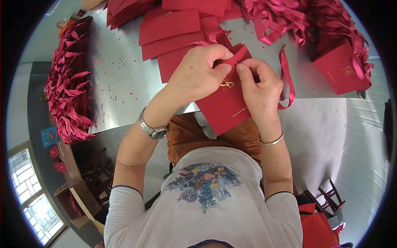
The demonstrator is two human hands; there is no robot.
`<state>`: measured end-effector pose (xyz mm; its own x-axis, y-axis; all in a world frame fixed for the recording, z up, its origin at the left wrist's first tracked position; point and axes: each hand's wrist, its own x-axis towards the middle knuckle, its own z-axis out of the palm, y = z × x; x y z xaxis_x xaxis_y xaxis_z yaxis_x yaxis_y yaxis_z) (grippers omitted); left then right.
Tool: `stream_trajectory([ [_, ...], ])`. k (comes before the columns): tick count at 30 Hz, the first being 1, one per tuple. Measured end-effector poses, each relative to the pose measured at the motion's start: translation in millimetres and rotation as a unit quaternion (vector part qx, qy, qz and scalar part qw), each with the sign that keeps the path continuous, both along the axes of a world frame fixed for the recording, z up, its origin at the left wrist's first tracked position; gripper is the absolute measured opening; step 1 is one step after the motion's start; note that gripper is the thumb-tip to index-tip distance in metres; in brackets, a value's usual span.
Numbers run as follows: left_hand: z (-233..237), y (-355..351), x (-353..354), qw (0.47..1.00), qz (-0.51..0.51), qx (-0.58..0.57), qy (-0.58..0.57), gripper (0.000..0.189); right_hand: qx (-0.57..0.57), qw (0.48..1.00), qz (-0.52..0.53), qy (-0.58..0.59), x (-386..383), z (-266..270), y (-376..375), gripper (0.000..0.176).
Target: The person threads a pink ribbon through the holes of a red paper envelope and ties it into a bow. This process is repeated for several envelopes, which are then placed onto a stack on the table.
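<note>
A red paper gift bag [223, 105] with a gold logo and small gold print hangs tilted over the table's near edge. My left hand [200, 70], with a watch on the wrist, pinches the bag's upper edge on the left. On the right, my right hand [261, 84] grips the same edge between thumb and bent fingers. The two thumbs nearly meet near the top of the bag. A red ribbon [285, 74] loops down beside my right hand; its ends are hidden. Flat red bags [169, 31] lie overlapped just beyond my left hand.
A long stack of ribboned red bags [70, 82] lines the metal table's [124, 41] left side. More ribboned bags [339, 66] stand at the right, with a heap of loose ribbons [277, 20] beside them. Small red paper dots [120, 62] are scattered about. A dark stool [328, 196] stands at lower right.
</note>
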<state>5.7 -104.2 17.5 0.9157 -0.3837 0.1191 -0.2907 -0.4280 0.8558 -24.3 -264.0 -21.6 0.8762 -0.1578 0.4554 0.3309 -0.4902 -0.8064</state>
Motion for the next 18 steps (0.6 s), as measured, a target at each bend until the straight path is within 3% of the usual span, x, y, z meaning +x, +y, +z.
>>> stream_trajectory([
  [5,4,-6,-6,0.998,0.000,0.040,-0.056,0.018,-0.015,1.000,-0.001,-0.020,0,-1,-2,0.010],
  [7,1,-11,-9,0.983,0.006,0.071,-0.170,0.014,-0.047,0.999,0.016,0.016,-2,0,-5,0.010],
  [11,-3,-14,-11,0.959,-0.002,0.124,-0.253,0.009,-0.022,0.998,0.035,0.039,1,3,-7,0.009],
  [13,-5,-12,-10,0.964,-0.009,0.119,-0.239,0.006,-0.205,0.973,0.036,-0.100,4,9,-9,0.007],
  [15,-3,-10,-9,0.968,-0.015,0.128,-0.217,0.006,-0.259,0.959,0.036,-0.106,3,22,-9,0.006],
  [17,1,-9,-11,0.971,-0.018,0.137,-0.194,0.005,-0.385,0.918,0.057,-0.077,2,32,-9,0.006],
  [18,4,-10,-11,0.972,-0.010,0.123,-0.200,0.005,-0.385,0.918,0.057,-0.079,4,32,-9,0.006],
])
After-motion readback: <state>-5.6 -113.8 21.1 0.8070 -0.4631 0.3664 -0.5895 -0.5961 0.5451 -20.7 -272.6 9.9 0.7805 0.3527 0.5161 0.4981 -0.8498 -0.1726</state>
